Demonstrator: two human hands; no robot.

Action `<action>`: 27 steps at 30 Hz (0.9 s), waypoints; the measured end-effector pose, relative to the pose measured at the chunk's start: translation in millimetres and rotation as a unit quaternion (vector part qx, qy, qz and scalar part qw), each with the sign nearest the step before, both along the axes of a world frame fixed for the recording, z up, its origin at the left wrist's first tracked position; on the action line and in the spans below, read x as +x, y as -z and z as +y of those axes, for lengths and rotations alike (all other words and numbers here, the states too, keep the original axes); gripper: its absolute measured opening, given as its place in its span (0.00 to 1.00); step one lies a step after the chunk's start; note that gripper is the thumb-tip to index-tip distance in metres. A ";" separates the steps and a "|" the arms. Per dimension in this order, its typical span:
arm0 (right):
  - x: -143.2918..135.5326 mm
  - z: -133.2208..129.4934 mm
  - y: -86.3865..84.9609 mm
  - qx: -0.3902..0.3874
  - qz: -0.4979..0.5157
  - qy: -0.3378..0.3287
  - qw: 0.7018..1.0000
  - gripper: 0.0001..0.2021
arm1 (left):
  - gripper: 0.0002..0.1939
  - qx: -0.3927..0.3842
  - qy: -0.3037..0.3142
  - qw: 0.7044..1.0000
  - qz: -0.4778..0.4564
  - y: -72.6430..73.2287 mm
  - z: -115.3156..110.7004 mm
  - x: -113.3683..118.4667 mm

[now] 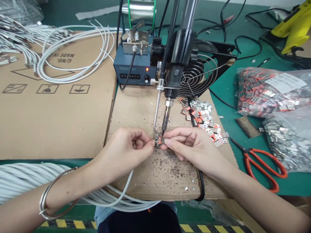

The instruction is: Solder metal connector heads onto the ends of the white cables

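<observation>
Head view, right hand (188, 141) curled, pinching connector (159, 140)

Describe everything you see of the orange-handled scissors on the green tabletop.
The orange-handled, dark-bladed scissors lie on the smooth green tabletop, right of the brown cardboard sheet. Two long loops, apparently plastic-coated, form the handles, spread apart and pointing toward the picture's lower right. The narrow, tapered blades, metallic-looking, point up and left, seemingly closed. Their tip lies near the cardboard's edge; whether it touches is unclear.
</observation>
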State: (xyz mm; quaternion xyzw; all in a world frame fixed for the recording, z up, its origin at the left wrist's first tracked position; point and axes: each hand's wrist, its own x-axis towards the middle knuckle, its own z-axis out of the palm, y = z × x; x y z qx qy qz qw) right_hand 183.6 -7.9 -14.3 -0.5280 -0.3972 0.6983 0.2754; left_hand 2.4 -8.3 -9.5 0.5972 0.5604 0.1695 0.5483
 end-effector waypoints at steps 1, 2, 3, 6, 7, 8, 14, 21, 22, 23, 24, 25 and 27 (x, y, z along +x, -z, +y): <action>0.7 -0.5 -0.2 0.001 0.001 0.000 1.000 0.09 | 0.11 0.001 0.000 1.000 0.000 -0.3 0.1 0.1; 1.3 -0.9 -0.3 0.002 0.004 0.002 1.000 0.09 | 0.12 0.002 -0.001 1.000 -0.001 -0.6 0.2 0.1; 1.9 -1.1 -0.3 0.001 0.007 0.003 1.000 0.09 | 0.12 0.002 -0.002 1.000 -0.003 -0.8 0.3 0.1; 3.1 -1.1 -0.2 0.004 0.022 0.004 1.000 0.09 | 0.11 0.001 -0.006 1.000 -0.006 -1.2 0.7 0.1; 3.2 -0.8 -0.1 0.005 0.026 0.005 1.000 0.08 | 0.11 0.000 -0.007 1.000 -0.008 -1.4 0.8 0.3; 3.1 -0.5 -0.2 0.005 0.031 0.007 0.999 0.08 | 0.11 0.001 -0.008 1.000 -0.010 -1.7 0.8 0.4; 2.1 -0.6 -1.0 -0.005 0.050 0.024 0.998 0.06 | 0.11 0.009 -0.021 1.000 -0.017 -3.9 0.7 1.6; 5.5 -1.3 -1.5 -0.003 0.058 0.023 0.998 0.05 | 0.10 0.009 -0.032 0.999 -0.041 -3.0 -0.5 3.2; 5.9 -1.1 -1.5 -0.002 0.058 0.023 0.998 0.05 | 0.09 0.007 -0.032 0.999 -0.043 -2.4 -1.0 3.2; 6.4 -0.9 -1.4 -0.001 0.056 0.023 0.998 0.05 | 0.09 0.006 -0.032 0.998 -0.046 -1.7 -1.5 3.2; 6.9 -0.9 -1.1 0.001 0.054 0.023 0.998 0.05 | 0.09 0.005 -0.030 0.998 -0.048 -1.0 -1.8 3.2; 7.4 -1.0 -0.7 0.003 0.051 0.022 0.998 0.05 | 0.09 0.005 -0.029 0.998 -0.051 -0.2 -1.9 3.3; 8.4 -1.3 0.7 0.007 0.040 0.018 0.999 0.06 | 0.09 0.004 -0.025 0.998 -0.052 1.2 -1.7 3.5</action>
